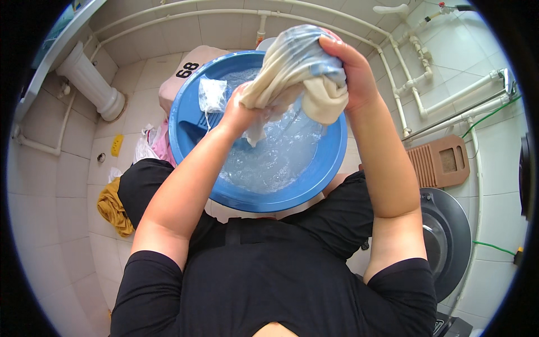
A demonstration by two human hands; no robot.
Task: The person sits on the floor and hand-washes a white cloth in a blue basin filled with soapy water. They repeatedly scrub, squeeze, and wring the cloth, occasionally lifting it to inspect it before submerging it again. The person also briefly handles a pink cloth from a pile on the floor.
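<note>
Currently left grip (240, 110) and right grip (358, 76) both clench wet cream-and-blue cloth (297, 59), blue basin (269, 203) of water (269, 165) below both

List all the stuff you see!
Washtub: 1, blue, centre
Water: some, pale, in washtub
Wet cloth: 1, cream-blue, above washtub
Pouch: 1, white, washtub's left
Washboard: 1, brown, right
Basin: 1, dark grey, right
Fabric heap: 1, mustard, left
Small block: 1, yellow, left
Unclear object: 1, pink, behind washtub
Bundle: 1, pink-white, left
Column: 1, white, left
Pipes: several, white, walls
Cord: 2 stretches, green, right
Tiles: many, pale, around
Clothes: some, black, on person
Arms: 2, bare, middle
Left grip: 1, bare, on cloth
Right grip: 1, bare, on cloth
</note>
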